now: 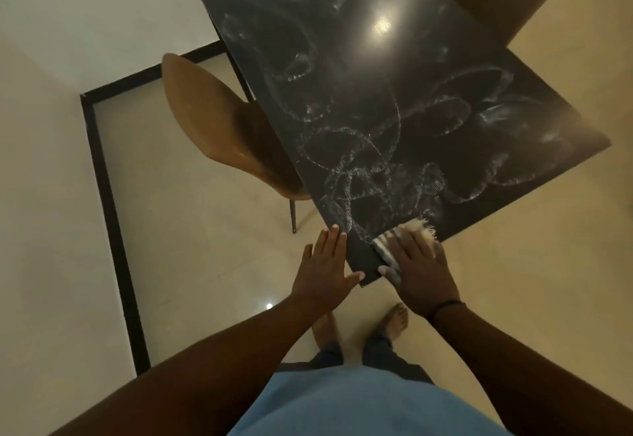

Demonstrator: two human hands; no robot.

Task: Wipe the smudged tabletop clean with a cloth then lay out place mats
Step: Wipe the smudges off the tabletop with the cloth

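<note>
Pressing flat, the right hand (423, 266) spreads its fingers (394, 242) straight over the cloth (387, 252) at the near corner of the dark, smudged bench (394, 100). The left hand (325, 264), fingers straight and relaxed, touches that corner's edge. 2 brown chairs (219, 127) flank the bench.
</note>
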